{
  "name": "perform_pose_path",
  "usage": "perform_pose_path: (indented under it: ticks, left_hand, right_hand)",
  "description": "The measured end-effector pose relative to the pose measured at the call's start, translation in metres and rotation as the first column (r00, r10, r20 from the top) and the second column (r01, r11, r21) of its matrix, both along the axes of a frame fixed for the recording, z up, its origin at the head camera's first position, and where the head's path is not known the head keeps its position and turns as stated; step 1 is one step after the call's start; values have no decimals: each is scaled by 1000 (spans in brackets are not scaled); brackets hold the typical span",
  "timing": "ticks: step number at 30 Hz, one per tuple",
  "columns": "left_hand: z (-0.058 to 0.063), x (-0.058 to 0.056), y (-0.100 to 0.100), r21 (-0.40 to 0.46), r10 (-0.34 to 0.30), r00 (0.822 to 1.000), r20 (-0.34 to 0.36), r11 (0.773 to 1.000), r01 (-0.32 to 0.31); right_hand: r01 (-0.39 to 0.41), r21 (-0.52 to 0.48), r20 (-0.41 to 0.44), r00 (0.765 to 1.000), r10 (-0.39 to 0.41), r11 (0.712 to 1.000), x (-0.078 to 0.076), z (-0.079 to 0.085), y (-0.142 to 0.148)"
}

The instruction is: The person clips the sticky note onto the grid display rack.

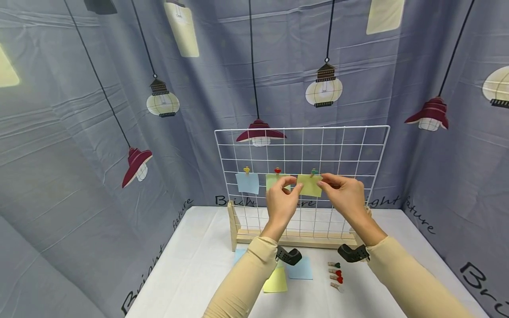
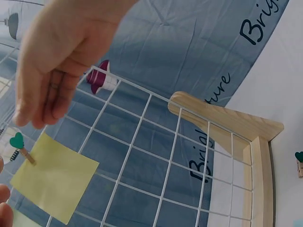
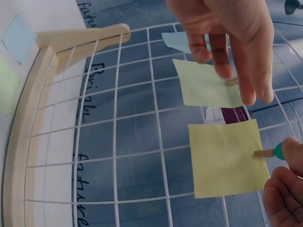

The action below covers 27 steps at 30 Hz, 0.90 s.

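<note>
At the two sides of the yellow note (image 1: 311,187), fingertips are held close to the paper. The thumb and forefinger of the left hand (image 1: 282,199) are bent towards each other but kept apart, and those of the right hand (image 1: 347,195) likewise; nothing is seen clamped, though whether the paper is brushed cannot be told. The hands are probably spread this way so that the note can be steadied or straightened evenly. Its weight is apparently borne by the green heart clip (image 2: 17,141), fixed at the top edge so that the sheet hangs flat against the wire grid (image 1: 302,128). To the left, a pale green note (image 3: 208,85) and a blue note (image 1: 247,184) are hung alike, at about one height. The grid is kept upright by a wooden stand (image 1: 294,241). On the table (image 1: 187,269), spare clips (image 1: 338,279) are lined up and loose notes (image 1: 275,283) laid nearer the person, presumably for easy reach.
</note>
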<state>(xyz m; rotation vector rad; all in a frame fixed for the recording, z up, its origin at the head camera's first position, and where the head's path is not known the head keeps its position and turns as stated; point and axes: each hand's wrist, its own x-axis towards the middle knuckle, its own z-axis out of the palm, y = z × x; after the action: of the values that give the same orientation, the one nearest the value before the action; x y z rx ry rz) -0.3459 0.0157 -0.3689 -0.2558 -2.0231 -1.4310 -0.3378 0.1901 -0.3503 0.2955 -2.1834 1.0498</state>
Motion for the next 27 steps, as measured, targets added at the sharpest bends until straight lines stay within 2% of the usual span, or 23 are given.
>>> perform_pose_path:
  ticks: [7, 17, 22, 27]
  left_hand:
    - [-8, 11, -15, -8, -57, 998, -26, 998, 57]
    - [-17, 27, -35, -34, -113, 994, 14, 993, 113]
    - [-20, 31, -45, -32, -114, 993, 12, 993, 114]
    - [-27, 34, -53, -23, -109, 993, 55, 994, 111]
  right_hand:
    - [10, -4, 71, 997, -10, 1000, 13, -12, 10]
    - [25, -20, 132, 991, -22, 999, 28, -25, 18]
    - [14, -22, 170, 985, -10, 1000, 33, -33, 22]
    - [1, -7, 184, 983, 1, 1000, 37, -42, 25]
